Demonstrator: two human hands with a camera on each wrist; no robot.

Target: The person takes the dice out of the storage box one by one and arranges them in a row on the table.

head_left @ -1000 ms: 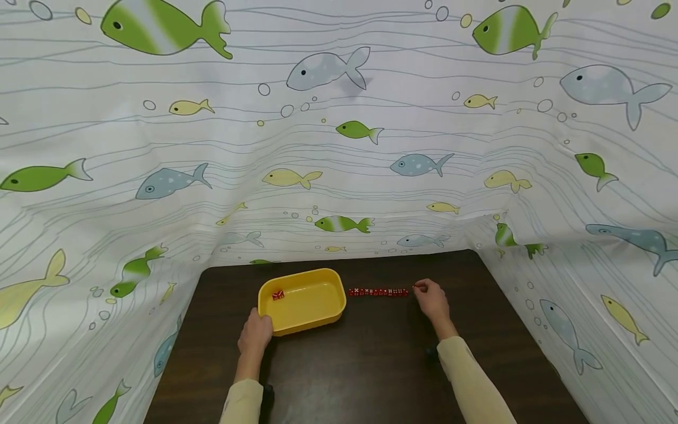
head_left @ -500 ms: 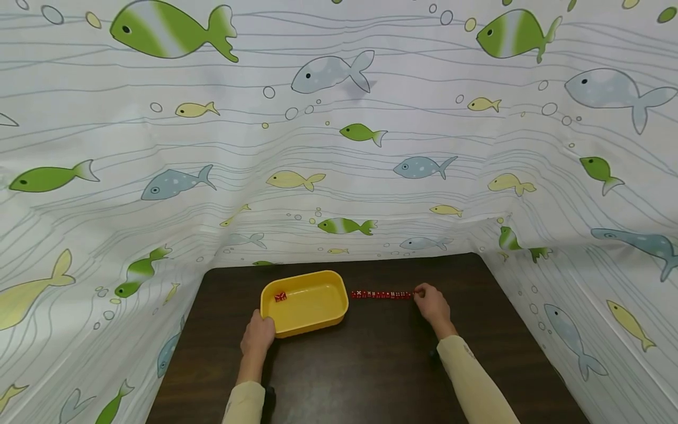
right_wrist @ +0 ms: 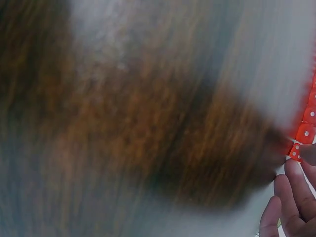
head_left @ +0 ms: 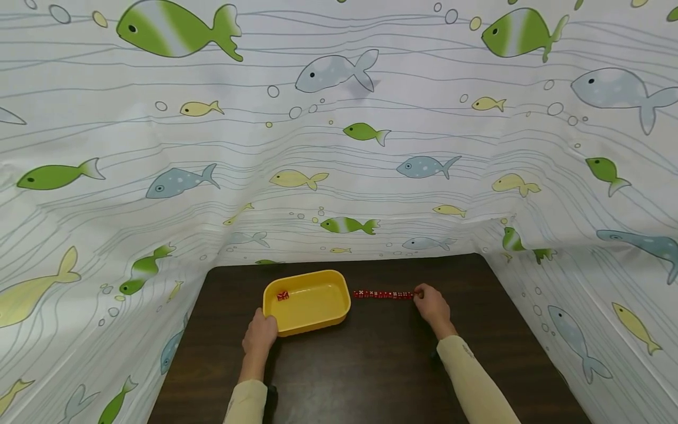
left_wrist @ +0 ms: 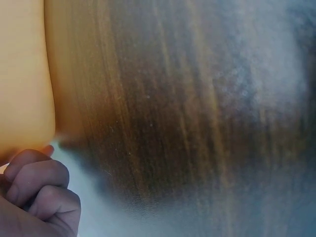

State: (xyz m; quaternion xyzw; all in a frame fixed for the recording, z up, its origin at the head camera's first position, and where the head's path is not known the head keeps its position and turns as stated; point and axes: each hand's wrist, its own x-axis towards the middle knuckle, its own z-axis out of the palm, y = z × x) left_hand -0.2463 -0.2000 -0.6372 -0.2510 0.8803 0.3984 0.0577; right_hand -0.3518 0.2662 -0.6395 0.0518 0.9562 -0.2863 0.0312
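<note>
A yellow tray (head_left: 315,306) stands on the dark table, a few red dice (head_left: 283,295) lying in its far left part. My left hand (head_left: 261,333) grips the tray at its near left corner, fingers curled under the edge in the left wrist view. To the right of the tray runs a straight row of red dice (head_left: 382,294) with white pips. At the right end of that row, my right hand (head_left: 433,306) pinches one red die (right_wrist: 295,151) between thumb and finger. In the right wrist view this die touches or nearly touches the last one in line.
The dark wooden table (head_left: 339,377) has its far edge against a white fish-print curtain (head_left: 339,194), which also hangs along the left and right sides. The tray wall stands close to the left end of the row.
My right hand has brought the pinched die leftward to the end of the row, closing the gap. My left hand stays on the tray; the head view has shifted slightly.
</note>
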